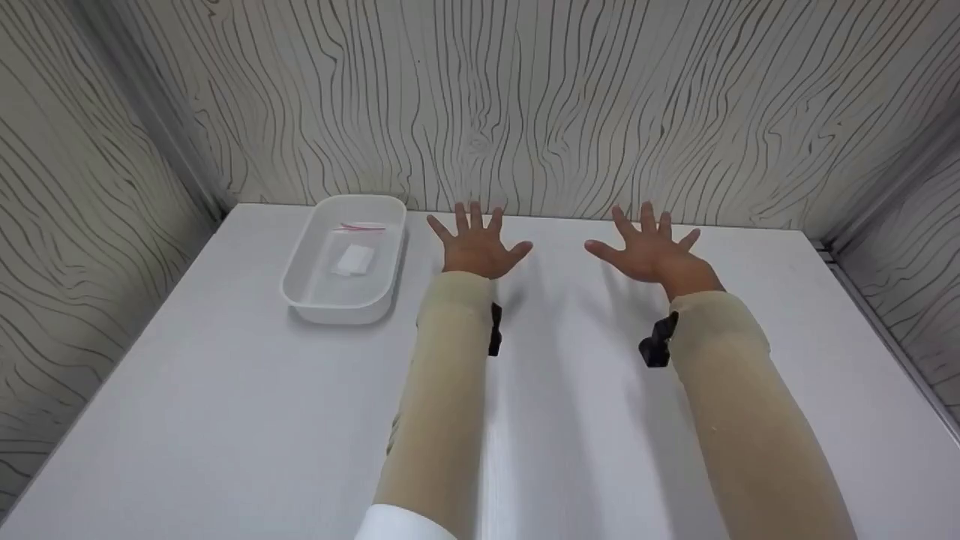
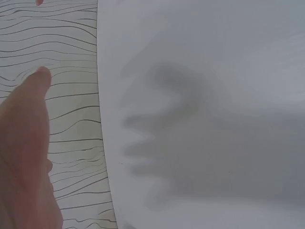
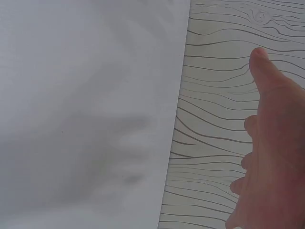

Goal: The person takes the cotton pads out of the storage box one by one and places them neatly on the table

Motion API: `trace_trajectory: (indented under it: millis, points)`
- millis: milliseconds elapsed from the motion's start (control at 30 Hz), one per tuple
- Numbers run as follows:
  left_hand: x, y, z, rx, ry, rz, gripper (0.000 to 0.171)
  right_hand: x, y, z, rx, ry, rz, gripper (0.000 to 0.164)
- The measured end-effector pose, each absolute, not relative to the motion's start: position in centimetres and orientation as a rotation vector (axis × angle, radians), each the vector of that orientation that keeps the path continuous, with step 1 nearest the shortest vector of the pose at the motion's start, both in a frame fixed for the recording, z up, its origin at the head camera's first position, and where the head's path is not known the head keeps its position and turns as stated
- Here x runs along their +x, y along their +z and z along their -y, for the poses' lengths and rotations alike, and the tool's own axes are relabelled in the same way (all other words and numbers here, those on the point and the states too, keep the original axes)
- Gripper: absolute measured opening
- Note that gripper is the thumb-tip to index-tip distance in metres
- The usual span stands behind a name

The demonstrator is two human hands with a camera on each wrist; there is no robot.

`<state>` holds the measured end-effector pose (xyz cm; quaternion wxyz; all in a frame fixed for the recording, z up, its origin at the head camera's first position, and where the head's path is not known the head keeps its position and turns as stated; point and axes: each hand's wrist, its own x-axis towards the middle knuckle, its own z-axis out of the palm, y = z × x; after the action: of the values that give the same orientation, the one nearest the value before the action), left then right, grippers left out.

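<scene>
My left hand (image 1: 480,251) is held out over the white table with its fingers spread and nothing in it. To its right, my right hand (image 1: 654,253) is stretched out the same way, fingers apart and holding nothing. Shadows of both hands fall on the tabletop. Nearest to the left hand is a white plastic tub (image 1: 341,306), a little to its left. Inside the tub lies a clear zip bag (image 1: 360,238) with a pink strip along its top and a small white piece (image 1: 355,259) in it, whose kind I cannot tell.
The white table (image 1: 225,412) ends at a back wall (image 1: 525,105) patterned with dark wood-grain lines. Side panels with similar lines stand at the left and right. A black clip-like piece sits at each wrist, over the beige sleeves (image 1: 442,390).
</scene>
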<state>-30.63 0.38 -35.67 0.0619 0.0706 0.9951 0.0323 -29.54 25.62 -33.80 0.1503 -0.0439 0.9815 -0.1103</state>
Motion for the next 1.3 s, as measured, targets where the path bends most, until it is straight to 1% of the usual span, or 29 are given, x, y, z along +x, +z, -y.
trace_trajectory:
  millis: [467,733,1000,1133,1300]
  points:
    - [-30.9,-35.8,2.2,0.212,0.169,-3.02,0.081,-29.4,-33.9,-27.3,-0.148,-0.298,-2.833,0.101]
    - [-31.2,-35.7,3.6,0.248,0.13,-3.048,0.082,-29.4,-34.2,-28.2,-0.176,-0.32,-2.842,0.101]
    - [-31.6,-34.9,5.3,0.303,0.226,-3.002,0.083,-28.7,-34.6,-29.9,-0.223,-0.29,-2.864,0.101]
    - [-31.8,-34.7,7.0,0.323,0.247,-2.997,0.083,-28.2,-34.4,-31.0,-0.238,-0.265,-2.876,0.1]
    - [-31.7,-35.8,9.9,0.313,0.287,-2.989,0.082,-27.7,-34.0,-32.2,-0.262,-0.285,-2.89,0.099]
